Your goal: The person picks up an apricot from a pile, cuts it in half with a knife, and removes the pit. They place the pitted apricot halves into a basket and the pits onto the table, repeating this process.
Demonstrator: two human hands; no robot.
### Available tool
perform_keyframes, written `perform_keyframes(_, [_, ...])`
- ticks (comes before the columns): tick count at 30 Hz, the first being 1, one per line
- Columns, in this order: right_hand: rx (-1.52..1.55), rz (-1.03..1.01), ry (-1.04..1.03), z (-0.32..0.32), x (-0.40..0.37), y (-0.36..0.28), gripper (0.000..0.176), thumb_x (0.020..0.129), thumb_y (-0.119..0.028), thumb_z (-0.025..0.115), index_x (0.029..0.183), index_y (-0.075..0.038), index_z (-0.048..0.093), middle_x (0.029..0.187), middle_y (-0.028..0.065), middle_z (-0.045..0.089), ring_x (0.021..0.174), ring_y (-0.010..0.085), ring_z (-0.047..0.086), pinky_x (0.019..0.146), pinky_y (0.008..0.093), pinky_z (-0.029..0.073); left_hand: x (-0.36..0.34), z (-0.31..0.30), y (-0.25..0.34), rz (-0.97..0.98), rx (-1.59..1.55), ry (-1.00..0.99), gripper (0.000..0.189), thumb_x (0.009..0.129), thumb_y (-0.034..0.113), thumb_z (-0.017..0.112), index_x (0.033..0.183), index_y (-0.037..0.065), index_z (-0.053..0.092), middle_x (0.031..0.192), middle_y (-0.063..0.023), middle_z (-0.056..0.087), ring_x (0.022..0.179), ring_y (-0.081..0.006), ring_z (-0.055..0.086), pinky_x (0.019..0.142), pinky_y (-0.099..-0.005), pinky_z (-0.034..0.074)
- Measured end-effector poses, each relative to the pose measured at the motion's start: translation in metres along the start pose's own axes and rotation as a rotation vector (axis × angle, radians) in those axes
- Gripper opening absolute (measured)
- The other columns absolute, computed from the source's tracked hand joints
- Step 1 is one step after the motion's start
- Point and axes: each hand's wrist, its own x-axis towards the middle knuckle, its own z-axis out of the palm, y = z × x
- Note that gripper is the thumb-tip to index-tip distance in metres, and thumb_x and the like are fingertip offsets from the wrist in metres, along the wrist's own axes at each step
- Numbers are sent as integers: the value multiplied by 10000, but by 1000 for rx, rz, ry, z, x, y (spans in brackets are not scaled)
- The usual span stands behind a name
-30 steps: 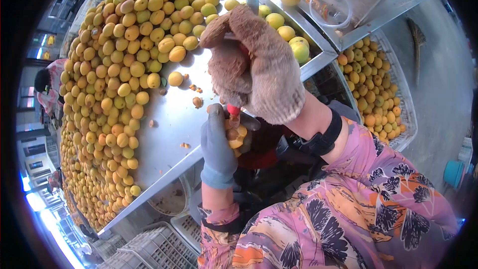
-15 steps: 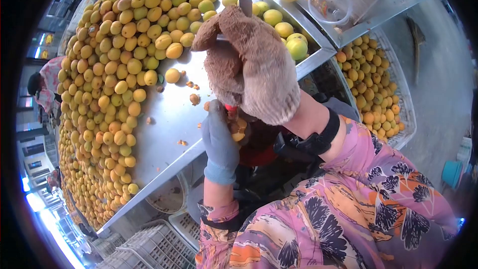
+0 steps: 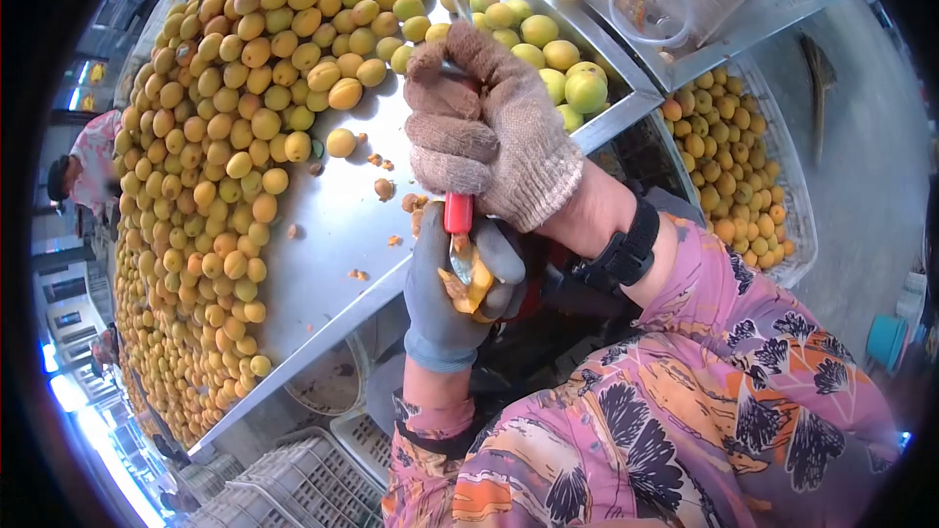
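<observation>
My right hand, in a brown and white knit glove, is closed around a red-handled knife. A narrow blade pokes out above the fist, and a metal tip at the lower end of the handle touches a cut apricot. That apricot is in my left hand, gloved in grey, with the fingers curled about it just below the right fist. Its orange flesh shows; part of it is hidden by the fingers. Fruit stones and scraps lie on the metal table beside the hands.
A big heap of apricots covers the table's left side. Larger greenish ones sit at the right, inside the metal edge. A crate of apricots stands on the floor. White crates are below. Another person is at far left.
My right hand has rotated and lowered slightly, bringing the red handle and its metal tip into view against the apricot. My left fingers now wrap round the fruit, which shows more.
</observation>
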Motion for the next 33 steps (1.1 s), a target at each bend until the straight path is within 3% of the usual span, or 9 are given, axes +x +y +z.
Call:
perform_keyframes(6, [112, 20, 106, 13, 1, 2, 372, 985, -416, 470, 921, -76, 606, 575, -54, 337, 404, 94, 321, 341, 267, 263, 5, 13, 6, 52, -28, 64, 485, 1018, 452, 304, 871, 58, 547, 642, -38, 501, 457, -121, 428, 439, -234, 356])
perform_keyframes(11, [-951, -229, 100, 9, -6, -2, 259, 969, -256, 534, 1099, -46, 615, 628, -32, 506, 497, 78, 488, 434, 227, 401, 17, 5, 24, 231, 126, 479, 571, 996, 533, 329, 820, 61, 598, 456, -5, 400, 335, -107, 311, 351, -232, 259])
perform_keyframes(15, [-1969, -53, -171, 8, -14, 37, 260, 877, -175, 608, 1115, -71, 609, 805, 105, 646, 748, 286, 661, 652, 364, 518, 29, -20, 26, 377, -104, 463, 580, 989, 539, 362, 1133, 17, 571, 961, -148, 656, 828, -226, 648, 756, -371, 546])
perform_keyframes(16, [-1969, -62, -179, 9, -16, 40, 260, 877, -175, 608, 1115, -71, 609, 805, 105, 646, 748, 286, 661, 652, 364, 518, 24, -31, 27, 339, -33, 358, 604, 986, 539, 374, 1206, 3, 544, 1196, -175, 598, 1114, -279, 580, 986, -433, 461])
perform_keyframes(19, [-2094, -3, -148, 9, -17, 44, 221, 836, -135, 612, 1048, -73, 605, 875, 135, 639, 832, 369, 634, 706, 425, 515, 22, -29, 26, 317, -41, 444, 534, 1010, 498, 357, 1138, 13, 541, 1060, -114, 627, 964, -190, 614, 867, -352, 511])
perform_keyframes(24, [-2100, -153, -224, -1, -20, 46, 191, 822, -117, 613, 1007, -77, 588, 888, 156, 619, 835, 379, 622, 716, 440, 516, 22, -33, 24, 279, -33, 293, 588, 993, 528, 362, 1199, 7, 541, 1136, -169, 619, 1058, -287, 602, 943, -427, 489])
perform_keyframes(28, [-1962, -375, -326, 5, -24, 42, 161, 839, -82, 626, 994, -54, 597, 889, 106, 632, 783, 291, 655, 700, 392, 530, 14, -5, 33, 280, -129, 266, 533, 998, 507, 353, 1129, 28, 547, 1040, -123, 623, 935, -237, 611, 826, -365, 512])
perform_keyframes(31, [-1094, -119, 17, 23, -23, 32, 131, 884, -62, 634, 1005, -14, 615, 888, 0, 620, 798, 76, 574, 706, 263, 510, 7, -45, 44, 248, -415, -11, 522, 986, 529, 357, 1057, 51, 557, 856, -57, 598, 633, -144, 549, 555, -293, 474])
perform_keyframes(33, [-1511, -258, 60, 12, -12, 14, 85, 878, -48, 625, 949, -1, 631, 863, 25, 633, 782, 83, 582, 706, 268, 511, -8, -44, 62, 323, -198, 106, 426, 997, 427, 414, 968, 35, 580, 705, -17, 517, 586, -101, 497, 555, -281, 443])
